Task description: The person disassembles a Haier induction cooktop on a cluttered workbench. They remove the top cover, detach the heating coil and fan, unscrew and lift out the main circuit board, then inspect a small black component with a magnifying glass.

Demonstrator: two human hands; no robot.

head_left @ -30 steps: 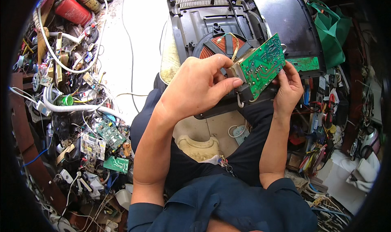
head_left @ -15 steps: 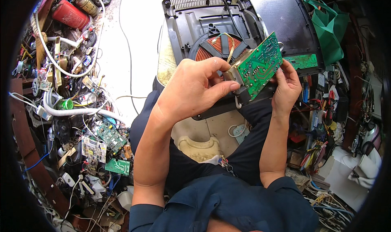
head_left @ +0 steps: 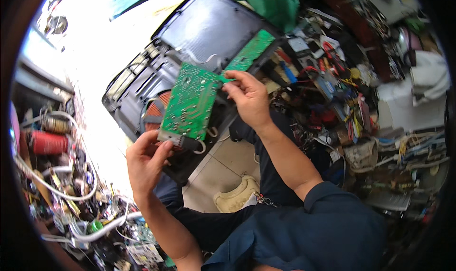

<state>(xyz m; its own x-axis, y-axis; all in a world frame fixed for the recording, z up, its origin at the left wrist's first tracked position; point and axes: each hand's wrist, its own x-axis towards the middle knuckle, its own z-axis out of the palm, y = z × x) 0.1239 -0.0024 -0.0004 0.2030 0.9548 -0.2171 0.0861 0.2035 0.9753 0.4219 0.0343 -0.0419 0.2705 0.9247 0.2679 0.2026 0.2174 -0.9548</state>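
A green circuit board [head_left: 192, 97] is held up, solder side toward me, over the black lower housing [head_left: 124, 91] of an opened induction cooker. My left hand [head_left: 147, 161] is closed on its near left corner, thumb against the metal heat sink. At the far right corner, the fingers of my right hand [head_left: 251, 100] pinch the board's edge. The copper coil [head_left: 153, 118] shows in the housing, partly hidden behind the board. Beyond lies the cooker's black top cover [head_left: 202, 26], with a narrow green control board [head_left: 250, 50] along its right side.
Mixed parts and cables are heaped at left, near a red canister [head_left: 50, 142]. Tools and scraps crowd the right, including red-handled pliers [head_left: 332, 54]. A green bag [head_left: 273, 4] stands behind the cover. A cream-coloured stool or basin [head_left: 236, 193] is on the tiled floor.
My view has swung to the right and tilted. The circuit board has turned more face-on toward me, with both hands still gripping it.
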